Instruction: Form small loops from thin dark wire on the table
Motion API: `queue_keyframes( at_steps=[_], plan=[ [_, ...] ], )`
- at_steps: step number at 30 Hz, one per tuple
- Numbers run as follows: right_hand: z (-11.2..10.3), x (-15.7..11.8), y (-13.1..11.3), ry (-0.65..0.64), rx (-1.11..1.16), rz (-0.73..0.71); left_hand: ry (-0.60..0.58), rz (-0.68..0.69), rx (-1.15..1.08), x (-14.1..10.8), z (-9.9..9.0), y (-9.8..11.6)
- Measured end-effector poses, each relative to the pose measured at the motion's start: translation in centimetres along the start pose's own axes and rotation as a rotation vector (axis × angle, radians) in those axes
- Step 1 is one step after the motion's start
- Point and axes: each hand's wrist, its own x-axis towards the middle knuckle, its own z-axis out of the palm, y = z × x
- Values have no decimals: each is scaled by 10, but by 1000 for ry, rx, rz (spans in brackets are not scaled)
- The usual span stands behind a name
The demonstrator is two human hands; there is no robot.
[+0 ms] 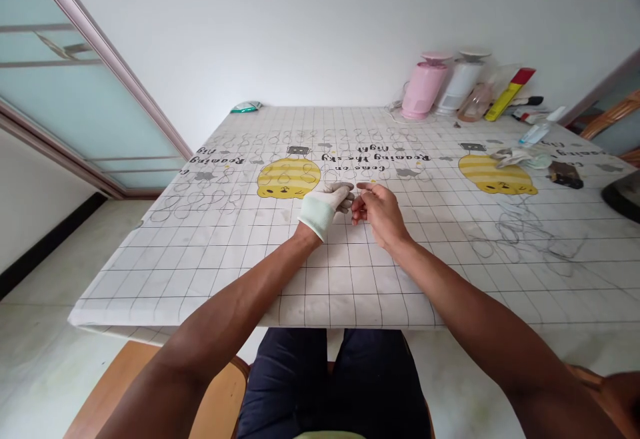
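My left hand (pixel 330 204) wears a pale glove with greyish fingertips, its fingers drawn together above the middle of the table. Close beside it is my bare right hand (pixel 381 212), thumb and fingers bent into a pinch, the fingertips nearly meeting those of the left. Whatever lies between the fingers is too thin or hidden to make out. Several thin wire loops (pixel 173 211), shaped like small figure-eights or clovers, lie in rows on the far and left part of the table. To the right a loose tangle of thin wire (pixel 520 236) spreads over the cloth.
A white checked tablecloth (pixel 210 292) covers the table. At the back right stand a pink cylinder (pixel 424 89), a white cylinder (pixel 459 82), a bottle (pixel 475 102) and a yellow-red box (pixel 510 94). A crumpled glove (pixel 525 157) and a dark object (pixel 566 174) lie right; a green packet (pixel 246 107) lies back left.
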Motion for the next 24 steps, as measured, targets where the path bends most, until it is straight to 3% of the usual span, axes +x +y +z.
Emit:
queue_keyframes(
  at_steps=[11, 24],
  plan=[
    [-2, 5, 7, -14, -83, 18, 114, 6, 191, 1, 3, 0],
    [-4, 4, 4, -32, -113, 46, 103, 58, 194, -7, 3, 4]
  ],
)
